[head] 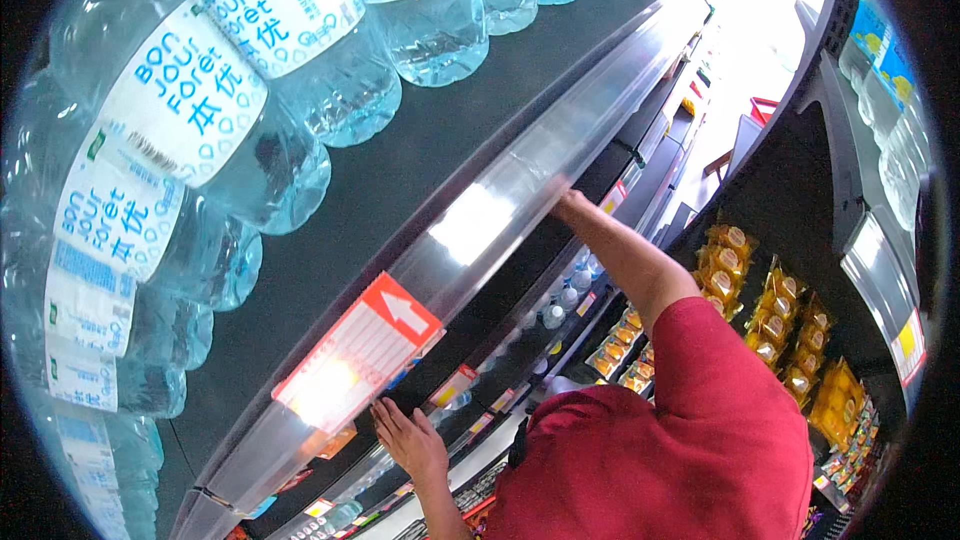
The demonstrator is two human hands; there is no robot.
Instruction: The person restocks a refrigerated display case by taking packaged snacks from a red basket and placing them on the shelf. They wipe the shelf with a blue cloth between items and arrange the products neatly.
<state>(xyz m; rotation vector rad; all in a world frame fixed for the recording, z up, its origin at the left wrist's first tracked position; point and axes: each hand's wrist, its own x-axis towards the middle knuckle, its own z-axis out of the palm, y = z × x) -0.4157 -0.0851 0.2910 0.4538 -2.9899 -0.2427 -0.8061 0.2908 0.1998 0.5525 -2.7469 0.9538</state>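
Observation:
Before me runs a dark shelf (322, 247) edged with a clear plastic price rail (525, 157). My left hand (411, 439) is at the rail's lower edge, near a red-and-white price tag (360, 356) with an arrow. Its fingers are extended and hold nothing I can see. Farther right along the same rail, my right hand (568, 201) meets the lower edge. That hand is blurred with its fingers partly hidden, so its grip is unclear. Clear water bottles (300, 90) with white labels stand in a row on the shelf.
Lower shelves hold small bottles (559, 307) and packaged food (622, 341). Yellow-orange packets (772, 322) sit in rows to the right. More bottles (900, 157) stand on another shelf at the far right. A red basket-like object (763, 111) shows in the bright aisle.

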